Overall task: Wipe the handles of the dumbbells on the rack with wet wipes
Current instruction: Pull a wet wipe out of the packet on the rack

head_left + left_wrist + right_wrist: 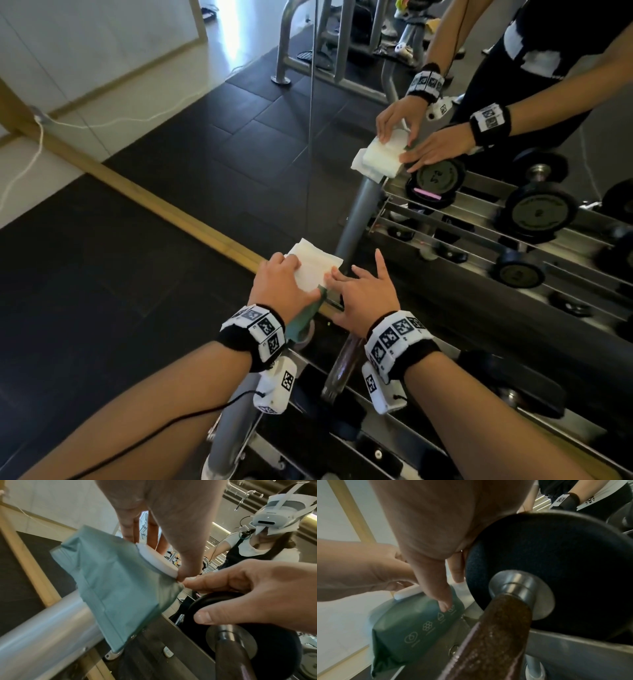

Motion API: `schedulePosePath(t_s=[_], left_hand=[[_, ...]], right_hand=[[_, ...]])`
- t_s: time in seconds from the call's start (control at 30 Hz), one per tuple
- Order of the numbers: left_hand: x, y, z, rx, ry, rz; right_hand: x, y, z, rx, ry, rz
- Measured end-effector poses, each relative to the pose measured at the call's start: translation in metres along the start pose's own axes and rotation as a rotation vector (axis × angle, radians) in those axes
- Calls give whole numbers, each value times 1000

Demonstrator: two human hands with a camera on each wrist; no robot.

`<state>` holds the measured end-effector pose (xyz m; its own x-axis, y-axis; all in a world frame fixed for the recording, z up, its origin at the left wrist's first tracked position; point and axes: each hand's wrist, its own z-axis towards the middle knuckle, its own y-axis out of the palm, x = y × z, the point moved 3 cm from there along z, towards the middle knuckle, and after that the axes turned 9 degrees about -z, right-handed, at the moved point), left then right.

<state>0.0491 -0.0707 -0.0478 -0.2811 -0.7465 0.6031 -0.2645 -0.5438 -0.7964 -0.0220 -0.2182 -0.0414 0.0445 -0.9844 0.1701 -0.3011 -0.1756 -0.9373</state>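
Note:
A teal wet wipes pack [301, 320] [116, 588] [419, 626] lies on the end post of the dumbbell rack [513, 421]. My left hand [282, 282] lies on a white wipe [317, 265] on top of the pack and pinches the pack's white lid [157, 563] [406, 592]. My right hand [363, 296] holds the pack, thumb [443, 601] on its printed side and index fingertip [190, 583] at the lid's edge, the other fingers spread. Just right of the pack rests a dumbbell, with a black head [556, 574] and a brown handle [342, 366] [496, 635].
A mirror right behind the rack repeats my hands, the pack and more dumbbells [537, 212]. The rack's grey post [233, 428] [42, 626] slants down to the left. Black rubber floor [120, 308] lies left, with a wooden mirror frame [154, 202] and a white cable [24, 171].

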Motion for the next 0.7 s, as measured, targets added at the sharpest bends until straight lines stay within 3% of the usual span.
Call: schedulePosePath(t_s=[0.7], left_hand=[[-13,-3,4,13,-121,-157]], right_hand=[[-14,-4,9,14,31,6]])
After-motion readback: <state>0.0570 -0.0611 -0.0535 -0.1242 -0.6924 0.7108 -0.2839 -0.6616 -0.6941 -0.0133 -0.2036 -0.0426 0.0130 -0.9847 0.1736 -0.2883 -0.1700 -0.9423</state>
